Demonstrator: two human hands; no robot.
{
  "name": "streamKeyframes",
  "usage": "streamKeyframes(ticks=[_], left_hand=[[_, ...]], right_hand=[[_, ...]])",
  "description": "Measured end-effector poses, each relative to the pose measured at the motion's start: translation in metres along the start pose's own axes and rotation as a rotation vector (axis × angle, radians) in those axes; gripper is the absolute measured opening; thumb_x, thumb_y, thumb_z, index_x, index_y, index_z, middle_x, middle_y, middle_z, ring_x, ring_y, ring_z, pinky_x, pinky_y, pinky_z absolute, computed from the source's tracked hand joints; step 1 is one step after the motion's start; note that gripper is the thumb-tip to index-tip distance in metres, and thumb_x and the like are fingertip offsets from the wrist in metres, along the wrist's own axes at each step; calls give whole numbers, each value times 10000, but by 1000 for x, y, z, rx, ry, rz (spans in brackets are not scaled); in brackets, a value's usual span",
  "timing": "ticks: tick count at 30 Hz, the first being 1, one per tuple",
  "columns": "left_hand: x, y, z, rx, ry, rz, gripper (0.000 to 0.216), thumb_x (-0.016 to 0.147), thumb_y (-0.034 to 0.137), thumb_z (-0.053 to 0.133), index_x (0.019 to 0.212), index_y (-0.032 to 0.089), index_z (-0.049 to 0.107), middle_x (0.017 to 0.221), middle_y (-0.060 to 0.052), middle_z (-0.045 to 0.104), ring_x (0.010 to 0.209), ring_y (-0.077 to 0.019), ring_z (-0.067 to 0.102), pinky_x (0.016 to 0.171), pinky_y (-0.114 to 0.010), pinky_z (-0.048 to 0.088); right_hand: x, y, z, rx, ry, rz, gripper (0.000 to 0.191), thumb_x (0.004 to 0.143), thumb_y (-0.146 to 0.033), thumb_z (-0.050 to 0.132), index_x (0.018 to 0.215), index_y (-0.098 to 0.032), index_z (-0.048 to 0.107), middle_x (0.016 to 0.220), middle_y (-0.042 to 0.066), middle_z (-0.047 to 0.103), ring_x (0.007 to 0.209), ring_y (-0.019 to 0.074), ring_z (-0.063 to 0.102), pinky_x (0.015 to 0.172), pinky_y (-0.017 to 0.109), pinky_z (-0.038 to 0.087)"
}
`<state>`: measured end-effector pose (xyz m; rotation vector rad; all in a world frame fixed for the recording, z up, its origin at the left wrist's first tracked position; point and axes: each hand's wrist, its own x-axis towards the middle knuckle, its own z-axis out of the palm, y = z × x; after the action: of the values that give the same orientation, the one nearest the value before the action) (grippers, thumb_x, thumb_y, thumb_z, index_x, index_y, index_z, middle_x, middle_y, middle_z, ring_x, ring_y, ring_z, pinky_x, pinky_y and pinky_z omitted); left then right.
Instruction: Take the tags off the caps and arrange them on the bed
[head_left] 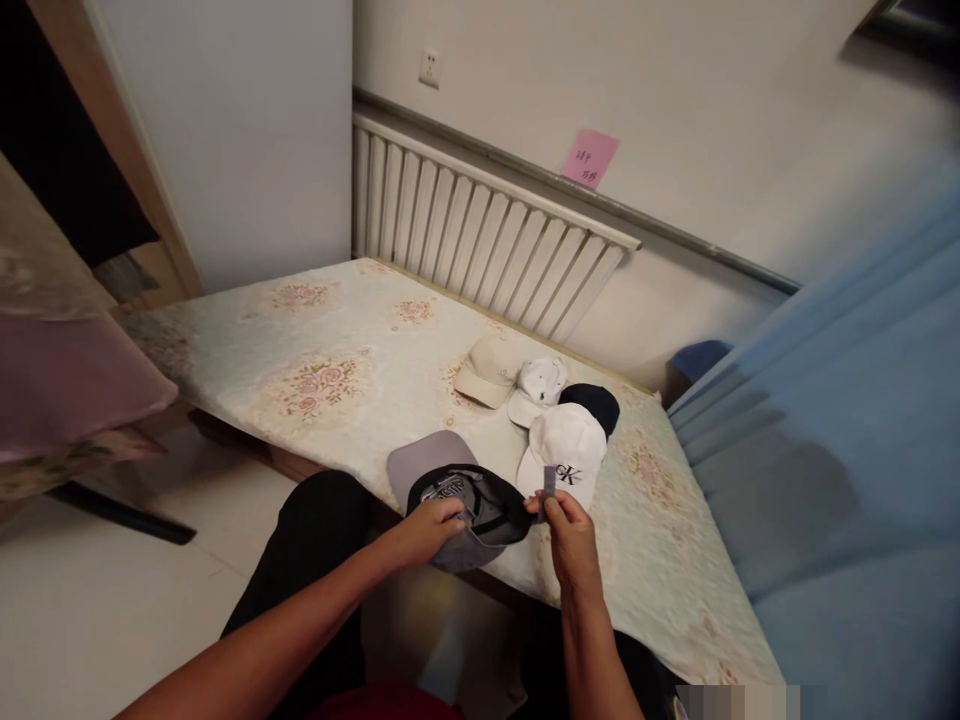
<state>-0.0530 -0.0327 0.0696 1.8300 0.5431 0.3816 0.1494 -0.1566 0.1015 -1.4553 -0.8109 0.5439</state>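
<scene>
A grey baseball cap (465, 505) lies upside down at the near edge of the mattress, its brim pointing away to the left. My left hand (429, 530) is closed on the cap's rim. My right hand (568, 525) pinches the cap's grey back strap (549, 482) between thumb and fingers and holds it up. Just beyond the strap sits a white cap (566, 450) with black letters.
On the floral mattress (330, 350) lie a beige cap (487, 370), a small white cap (538, 385) and a dark navy cap (596, 402). A white radiator (480, 235) runs along the wall behind. Blue curtain (847, 450) hangs at right, cushions (67, 385) at left.
</scene>
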Motion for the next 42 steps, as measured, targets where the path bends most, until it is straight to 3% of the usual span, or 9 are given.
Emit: streamKeyframes(ticks=[5, 11, 17, 21, 25, 28, 33, 42], left_hand=[[-7, 12, -2, 70, -21, -12, 127, 759, 256, 472, 652, 189, 483, 666, 7, 494, 696, -162, 466, 635, -267, 322], [-14, 11, 1, 82, -53, -48, 133, 758, 281, 474, 664, 188, 464, 643, 25, 429, 643, -138, 407, 580, -256, 267], [-17, 9, 1, 61, -36, -62, 117, 745, 274, 489, 672, 182, 494, 633, 27, 436, 637, -139, 409, 574, -259, 266], [-20, 12, -3, 48, -25, -76, 101, 729, 261, 496, 659, 189, 495, 620, 26, 442, 637, -142, 412, 576, -262, 265], [-21, 8, -3, 62, -18, -89, 107, 722, 251, 499, 637, 188, 480, 613, 28, 439, 623, -136, 406, 571, -263, 251], [-20, 4, -7, 74, -13, -78, 121, 722, 245, 499, 617, 190, 477, 599, 28, 443, 606, -134, 408, 565, -263, 253], [-7, 14, -29, 139, 30, -11, 117, 738, 254, 518, 643, 191, 544, 639, 15, 519, 655, -153, 470, 611, -255, 301], [50, 49, -73, 315, 188, 206, 169, 832, 310, 510, 848, 211, 646, 788, -16, 638, 765, -186, 542, 707, -252, 365]], right_hand=[[8, -7, 5, -128, -132, 41, 272, 762, -453, 626, 791, -196, 710, 798, 46, 702, 804, 222, 607, 750, 301, 424], [24, -6, 17, -408, -288, 28, 227, 756, -391, 577, 710, -202, 694, 654, -1, 643, 658, 186, 560, 622, 271, 390], [47, 12, 34, -516, -262, -53, 171, 717, -333, 573, 606, -227, 647, 933, 28, 690, 909, 220, 598, 785, 296, 403], [54, 29, 42, -560, -329, -26, 216, 697, -317, 576, 504, -223, 581, 574, -14, 610, 597, 167, 561, 585, 253, 385], [45, 46, 51, -584, -403, -5, 230, 667, -312, 566, 459, -215, 552, 460, -42, 528, 458, 124, 467, 472, 225, 317], [41, 53, 57, -616, -334, -41, 229, 661, -320, 557, 458, -224, 511, 454, -43, 506, 475, 129, 454, 482, 230, 309], [49, 45, 58, -668, -84, -184, 164, 707, -314, 505, 563, -240, 477, 564, -17, 509, 583, 164, 448, 598, 277, 334], [72, 18, 55, -659, 228, -368, 157, 791, -295, 426, 657, -233, 480, 697, 47, 535, 706, 211, 480, 711, 333, 366]])
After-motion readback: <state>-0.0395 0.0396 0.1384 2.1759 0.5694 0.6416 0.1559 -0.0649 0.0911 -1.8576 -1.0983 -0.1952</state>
